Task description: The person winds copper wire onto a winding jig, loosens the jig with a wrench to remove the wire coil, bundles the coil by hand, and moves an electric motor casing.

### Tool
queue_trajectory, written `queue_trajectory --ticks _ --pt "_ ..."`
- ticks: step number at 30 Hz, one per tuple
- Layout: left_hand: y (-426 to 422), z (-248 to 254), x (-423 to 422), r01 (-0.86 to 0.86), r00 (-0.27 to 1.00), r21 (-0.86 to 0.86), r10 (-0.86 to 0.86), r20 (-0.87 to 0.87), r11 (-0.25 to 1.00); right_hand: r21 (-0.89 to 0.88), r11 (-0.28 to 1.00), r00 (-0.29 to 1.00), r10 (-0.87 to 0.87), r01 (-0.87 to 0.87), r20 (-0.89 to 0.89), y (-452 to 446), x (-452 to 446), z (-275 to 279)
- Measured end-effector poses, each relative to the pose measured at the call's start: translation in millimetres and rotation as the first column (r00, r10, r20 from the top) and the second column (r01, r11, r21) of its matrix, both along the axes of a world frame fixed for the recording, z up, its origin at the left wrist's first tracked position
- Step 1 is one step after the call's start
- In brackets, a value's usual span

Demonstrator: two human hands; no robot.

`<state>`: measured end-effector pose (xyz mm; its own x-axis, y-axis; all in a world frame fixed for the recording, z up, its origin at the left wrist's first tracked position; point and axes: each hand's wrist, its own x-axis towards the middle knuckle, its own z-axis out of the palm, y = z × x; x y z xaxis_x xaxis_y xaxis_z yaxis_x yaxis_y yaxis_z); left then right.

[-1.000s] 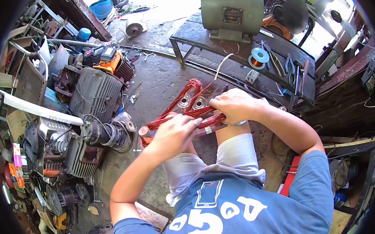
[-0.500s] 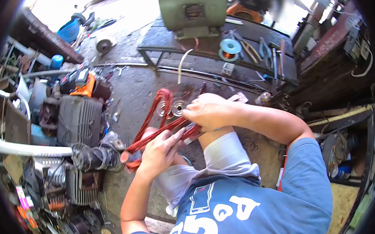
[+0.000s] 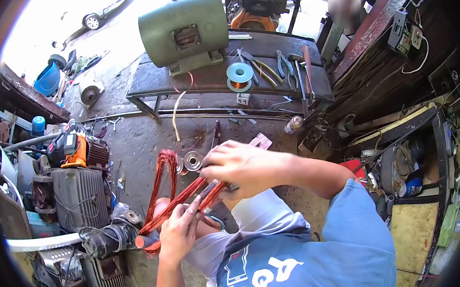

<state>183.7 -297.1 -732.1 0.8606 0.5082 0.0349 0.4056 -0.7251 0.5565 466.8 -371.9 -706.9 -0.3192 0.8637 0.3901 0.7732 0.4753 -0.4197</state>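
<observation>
A bundle of red enamelled wire coils (image 3: 162,186) lies across my lap, with a loop standing up on its far side. A rod with a round reddish end (image 3: 142,242) pokes out through the bundle at the lower left. My left hand (image 3: 180,229) grips the near strands, its fingers pressed together along them. At the upper right end of the same wire, my right hand (image 3: 234,166) is bent over the strands with curled fingers; its fingertips are partly hidden. Beyond the coils, a round metal part with a hole (image 3: 193,161) rests on the floor.
Ahead, a low dark bench (image 3: 107,92) carries a green motor housing (image 3: 185,26), a wire spool (image 3: 240,76) and several pliers (image 3: 286,68). Finned motor casings (image 3: 81,195) crowd the left. A spray can (image 3: 293,124) stands near the bench; a cluttered shelf (image 3: 438,153) is at right.
The view has shifted, so the bench and motor sit lower and further left. Both hands stay on the red wire; my right hand's fingers have shifted slightly over the strands.
</observation>
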Motion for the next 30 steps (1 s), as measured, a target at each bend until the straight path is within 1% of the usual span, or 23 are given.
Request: queue_trajectory --ticks 2,4,5,6,7,8,10,11,12,14,16,17,20,21,24,25,28,29,30 --pt "2 2 0 0.002 1.000 -0.017 -0.002 0.003 1.000 -0.130 0.991 0.987 -0.047 0.026 -0.157 -2 35 9" --pt "3 4 0 0.011 1.000 -0.025 -0.011 -0.009 1.000 -0.268 0.949 0.896 -0.261 0.169 -0.359 4 93 -10" --pt "3 8 1 0.020 1.000 -0.021 -0.020 -0.019 1.000 -0.333 0.866 0.821 -0.476 0.374 -0.316 8 122 -23" --pt "4 8 2 0.028 0.999 -0.017 -0.029 -0.030 0.999 -0.386 0.736 0.700 -0.665 0.556 -0.260 12 153 -41" --pt "5 5 1 0.031 0.999 -0.013 -0.032 -0.012 0.999 -0.321 0.608 0.599 -0.789 0.726 -0.137 18 192 -72" --pt "6 3 1 0.036 0.999 -0.011 -0.036 -0.010 0.999 -0.230 0.455 0.462 -0.886 0.860 -0.027 23 231 -103" --pt "7 1 2 0.042 0.999 -0.006 -0.042 -0.006 0.999 -0.042 0.239 0.242 -0.961 0.970 0.136 29 295 -144" --pt "8 1 2 0.048 0.998 0.011 -0.047 -0.039 0.999 -0.036 0.180 0.184 -0.960 0.983 0.212 34 312 -146" --pt "10 1 4 0.051 0.998 0.012 -0.051 -0.035 0.999 -0.029 0.122 0.125 -0.950 0.992 0.287 39 328 -149" --pt "9 1 7 0.045 0.998 0.006 -0.045 -0.034 0.999 -0.095 0.019 0.053 -0.930 0.995 0.365 53 355 -156" --pt "11 1 9 0.035 0.997 0.003 -0.035 -0.071 0.999 -0.176 -0.064 0.020 -0.900 0.982 0.436 69 364 -157" --pt "11 1 9 0.032 0.996 0.002 -0.032 -0.081 0.999 -0.240 -0.097 0.027 -0.885 0.966 0.466 77 367 -158" --pt "12 -1 10 0.019 0.997 0.006 -0.019 -0.080 1.000 -0.243 -0.181 -0.033 -0.859 0.953 0.510 92 375 -172" --pt "12 -2 10 0.020 0.997 0.008 -0.019 -0.079 1.000 -0.274 -0.205 -0.056 -0.881 0.940 0.469 95 381 -176" --pt "13 0 11 0.020 0.996 0.003 -0.019 -0.084 1.000 -0.151 -0.233 -0.134 -0.866 0.961 0.482 90 368 -159" --pt "12 1 10 0.013 0.996 -0.003 -0.014 -0.085 1.000 -0.074 -0.208 -0.147 -0.861 0.975 0.487 85 364 -153" --pt "12 -2 8 0.000 0.998 -0.018 -0.001 -0.069 1.000 -0.053 -0.116 -0.091 -0.934 0.992 0.345 66 345 -149" --pt "12 -3 7 -0.001 0.998 -0.010 0.000 -0.061 1.000 -0.027 0.002 0.007 -0.982 1.000 0.189 51 342 -159" --pt "11 -3 7 -0.009 0.998 -0.013 0.008 -0.069 1.000 0.108 0.076 0.061 -0.988 0.991 0.141 38 331 -166"
